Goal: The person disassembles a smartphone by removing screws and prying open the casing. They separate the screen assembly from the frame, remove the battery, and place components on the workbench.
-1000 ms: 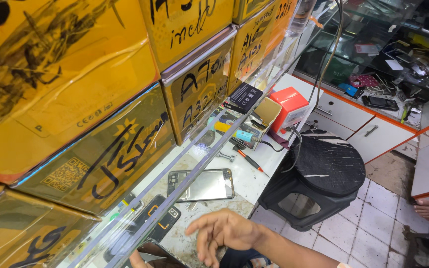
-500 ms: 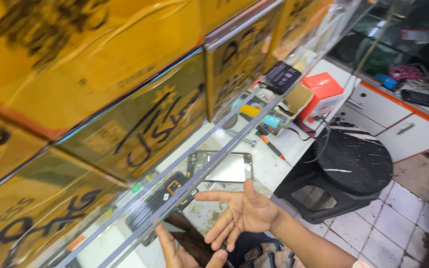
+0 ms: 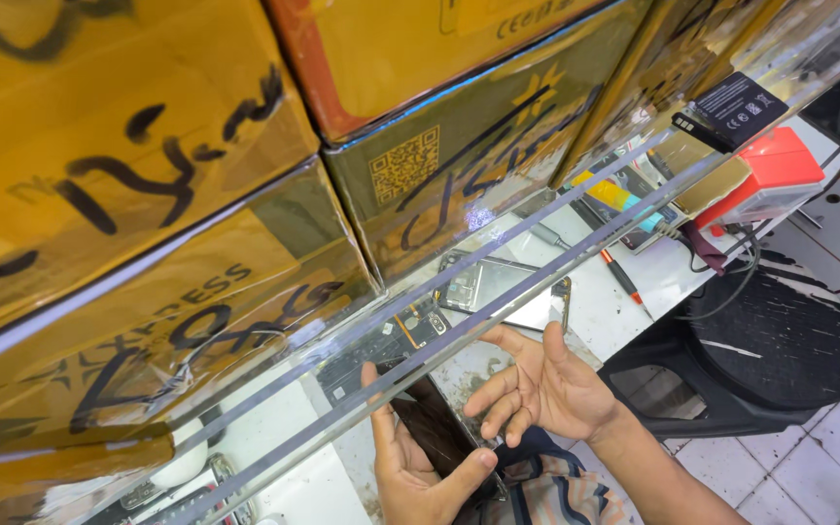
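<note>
My left hand (image 3: 418, 469) holds a dark phone (image 3: 430, 420) at the bottom middle, thumb along its left edge and fingers curled under its lower end. My right hand (image 3: 544, 384) hovers just to the right of it, fingers spread and bent, palm toward the phone, touching nothing that I can make out. An opened phone with a reflective panel (image 3: 501, 288) lies on the white counter (image 3: 614, 309) just beyond the right hand. A clear glass shelf edge (image 3: 498, 292) runs diagonally in front of both hands.
Yellow cardboard boxes (image 3: 148, 146) with black scrawl fill the upper left. A red-and-white box (image 3: 760, 185), a black battery (image 3: 731, 110), a red-tipped pen (image 3: 620, 275) and cables lie at the right. A black plastic stool (image 3: 770, 340) stands on the tiled floor.
The view has swung down and closer. My left hand has come up into view holding the dark phone, and my right hand has drawn in beside it.
</note>
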